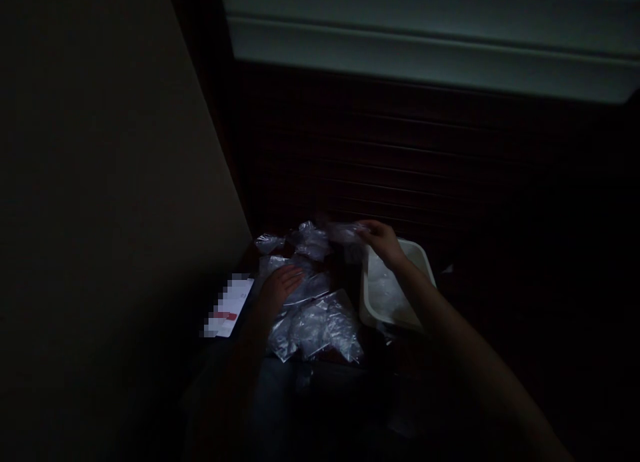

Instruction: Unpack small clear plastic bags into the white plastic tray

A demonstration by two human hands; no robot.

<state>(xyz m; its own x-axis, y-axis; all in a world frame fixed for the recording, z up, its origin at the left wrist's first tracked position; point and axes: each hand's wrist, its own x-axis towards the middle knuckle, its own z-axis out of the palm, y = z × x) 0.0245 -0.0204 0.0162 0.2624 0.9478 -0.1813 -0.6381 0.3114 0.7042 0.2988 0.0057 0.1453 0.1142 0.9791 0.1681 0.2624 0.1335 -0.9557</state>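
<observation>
Head view, dimly lit: a plain wall (100, 149) fills the left side, and near its foot lies a bright white rectangle (236, 303) with a red patch, partly pixelated. Just right of it, the left hand (283, 289) lies with fingers (293, 275) extended and close together over clear plastic bags (313, 329); it is flat rather than clenched, with nothing visibly gripped. The bags spread under and in front of this hand on a dark surface, with more crumpled plastic (311, 239) behind. Further right, a blurred clear bag (345, 233) hangs from the right hand (381, 241), whose fingers are closed on its edge. That hand is beside the left rim of a white tub (368, 309) containing pale, translucent material (387, 292). Pale horizontal panels (430, 55) cross the upper right.
</observation>
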